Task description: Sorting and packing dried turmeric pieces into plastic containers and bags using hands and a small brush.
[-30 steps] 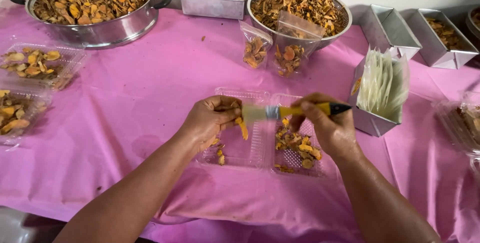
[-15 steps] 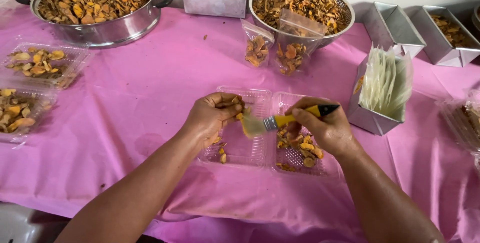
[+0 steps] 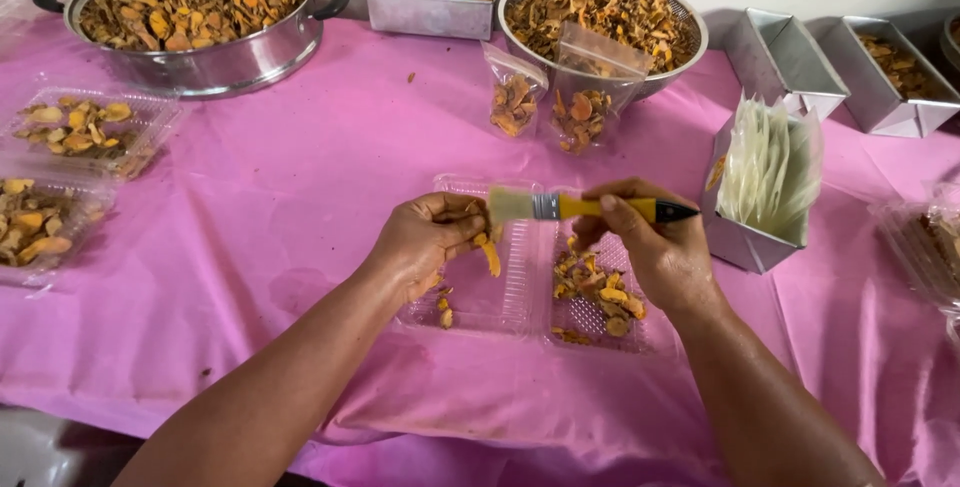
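— Left hand?
— Curled over the left half of the clear tray, fingers closed on an orange slice; slice hanging down from the fingertips, above the tray's ridged bottom

— And the right hand?
— Shut around the yellow handle of a brush, held level, pale bristles pointing left and just touching the left fingertips, right above the slice

— Tray contents?
— A few slices under the left hand, a bigger heap in the right half, below the right hand. Tray open flat on the pink cloth

— Anything else nearby?
— Two small bags of slices standing behind the tray, leaning on a steel bowl full of the same. A big pot far left, also full. Metal tins along the back, one near the right hand stuffed with clear bags. Two filled trays at the left edge
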